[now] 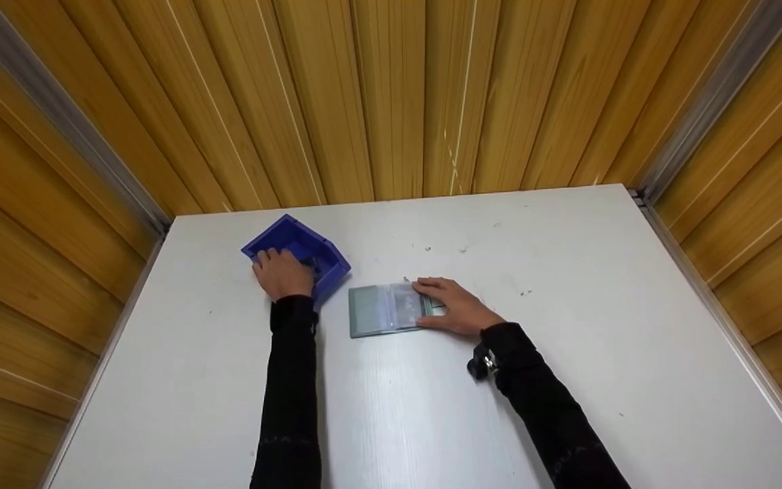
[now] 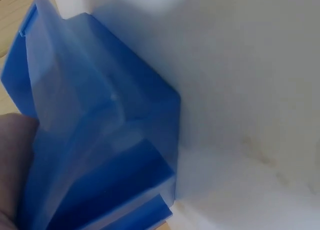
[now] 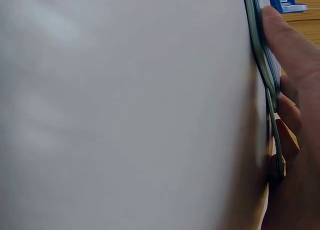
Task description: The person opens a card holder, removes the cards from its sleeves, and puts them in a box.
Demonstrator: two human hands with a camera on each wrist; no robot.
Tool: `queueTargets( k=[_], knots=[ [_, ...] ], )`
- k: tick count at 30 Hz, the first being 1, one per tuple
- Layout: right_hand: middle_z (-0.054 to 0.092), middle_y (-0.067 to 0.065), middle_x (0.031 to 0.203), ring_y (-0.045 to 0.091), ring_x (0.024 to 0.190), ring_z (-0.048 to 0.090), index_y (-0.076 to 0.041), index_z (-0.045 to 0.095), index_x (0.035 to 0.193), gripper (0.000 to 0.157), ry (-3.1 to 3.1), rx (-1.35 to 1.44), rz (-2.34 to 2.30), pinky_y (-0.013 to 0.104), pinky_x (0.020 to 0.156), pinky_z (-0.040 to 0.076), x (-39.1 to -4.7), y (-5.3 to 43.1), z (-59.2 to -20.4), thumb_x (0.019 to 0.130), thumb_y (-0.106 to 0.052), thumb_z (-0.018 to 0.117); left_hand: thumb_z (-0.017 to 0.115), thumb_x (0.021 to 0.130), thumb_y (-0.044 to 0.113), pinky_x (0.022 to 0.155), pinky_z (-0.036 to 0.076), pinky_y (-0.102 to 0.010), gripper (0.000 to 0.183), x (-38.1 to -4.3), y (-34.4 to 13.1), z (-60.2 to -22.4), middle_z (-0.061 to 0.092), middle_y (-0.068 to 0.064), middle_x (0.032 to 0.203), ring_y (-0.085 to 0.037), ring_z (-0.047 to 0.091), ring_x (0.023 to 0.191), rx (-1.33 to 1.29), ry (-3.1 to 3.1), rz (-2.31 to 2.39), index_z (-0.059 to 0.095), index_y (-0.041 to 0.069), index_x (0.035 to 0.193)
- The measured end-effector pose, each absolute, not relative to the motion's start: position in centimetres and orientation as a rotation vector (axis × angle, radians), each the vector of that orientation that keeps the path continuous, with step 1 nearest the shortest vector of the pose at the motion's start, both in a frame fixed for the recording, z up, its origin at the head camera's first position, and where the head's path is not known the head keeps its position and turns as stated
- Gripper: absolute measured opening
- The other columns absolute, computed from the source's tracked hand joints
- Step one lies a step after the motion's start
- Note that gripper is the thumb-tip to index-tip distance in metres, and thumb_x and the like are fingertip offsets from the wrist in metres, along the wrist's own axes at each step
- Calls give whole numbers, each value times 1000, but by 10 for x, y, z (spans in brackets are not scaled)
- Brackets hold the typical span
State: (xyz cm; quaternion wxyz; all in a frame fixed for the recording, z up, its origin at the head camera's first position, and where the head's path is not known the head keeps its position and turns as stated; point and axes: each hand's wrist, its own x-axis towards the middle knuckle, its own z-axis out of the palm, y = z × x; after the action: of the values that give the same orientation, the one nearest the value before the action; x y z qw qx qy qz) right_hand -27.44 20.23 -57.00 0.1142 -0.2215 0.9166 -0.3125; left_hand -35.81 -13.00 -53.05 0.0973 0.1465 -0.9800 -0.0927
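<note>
A small green card holder (image 1: 369, 314) lies open on the white table, its clear plastic sleeves (image 1: 406, 305) spread to the right. My right hand (image 1: 459, 307) holds its right side, with the thumb on the near edge and fingers on the far edge. In the right wrist view the thumb (image 3: 287, 42) presses along the stacked sleeves, and a narrow strap hangs from the cover. My left hand (image 1: 284, 274) is at the blue plastic bin (image 1: 326, 252), its fingers bent over the left side. The bin hides the fingertips, so I cannot tell whether they hold anything.
Dark small items (image 1: 312, 263) show inside the bin beside the left hand. Small bits (image 1: 525, 293) and marks are scattered on the white table (image 1: 391, 421). Yellow wood-look panels (image 1: 391, 102) close off the back and sides.
</note>
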Motion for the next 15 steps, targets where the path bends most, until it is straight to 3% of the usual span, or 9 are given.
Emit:
queueTargets(
  k=[6,15],
  knots=[
    [32,5,168,32,157,26,-22,38,161,78,2688,-647,-901,53,123,28,-277,201,-572,96,-50,70,65,100,22,104,39,-52,37,-340,-115,-512,64,-19,129,-38,52,127,325,-2617,-436,64,2,130],
    [37,7,165,33,154,31,-23,43,159,67,2711,-628,-929,55,121,30,-272,195,-566,100,-42,68,69,92,15,73,49,-46,8,-297,-74,-500,63,-10,90,-32,62,86,-15,-2359,-595,65,9,93]
  ],
)
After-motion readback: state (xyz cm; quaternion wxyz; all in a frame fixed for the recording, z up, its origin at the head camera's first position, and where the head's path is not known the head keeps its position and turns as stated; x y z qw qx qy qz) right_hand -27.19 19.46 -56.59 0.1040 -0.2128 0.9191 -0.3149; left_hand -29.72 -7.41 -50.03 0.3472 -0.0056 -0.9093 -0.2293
